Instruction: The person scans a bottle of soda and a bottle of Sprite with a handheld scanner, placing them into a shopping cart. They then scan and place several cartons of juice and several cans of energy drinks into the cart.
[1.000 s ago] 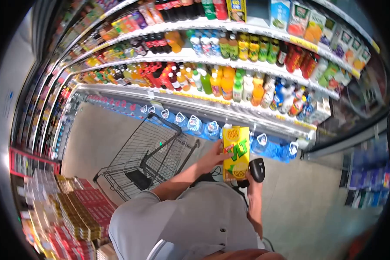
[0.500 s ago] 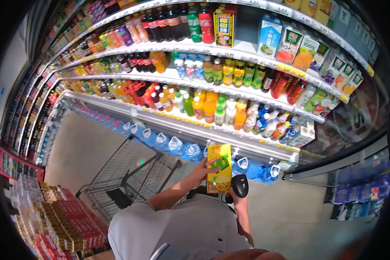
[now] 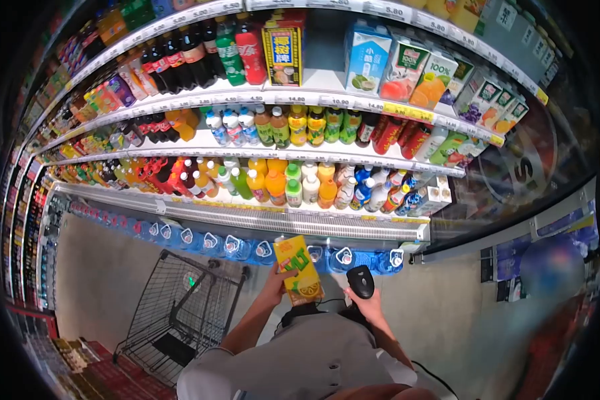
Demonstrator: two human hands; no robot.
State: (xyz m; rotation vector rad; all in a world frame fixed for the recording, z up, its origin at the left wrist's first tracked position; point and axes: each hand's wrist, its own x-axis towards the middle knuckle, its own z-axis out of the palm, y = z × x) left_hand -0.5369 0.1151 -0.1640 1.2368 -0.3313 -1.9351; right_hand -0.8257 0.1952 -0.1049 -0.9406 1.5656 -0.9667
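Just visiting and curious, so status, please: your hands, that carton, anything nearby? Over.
Left hand gripping yellow carton, tilted. Right hand holding black scanner. Shopping cart off to the left; water bottles low ahead. Over.

We see drinks shelves [image 3: 343,99] across the bg., w/ price tags [image 3: 297,97] along their edges. Upper row, approx. L to R: dark bottles [image 3: 194,59], green bottle [image 3: 230,59], red bottle [image 3: 251,60], black-yellow carton [image 3: 283,55]; blue carton [image 3: 367,59] further R. We log blue jugs [image 3: 233,247] in a row below. Wire cart [image 3: 180,307] at L, near jugs. Stacked boxes [image 3: 83,367] lower L. Purple packs [image 3: 511,248] far R, partly behind a blur, can't ID.
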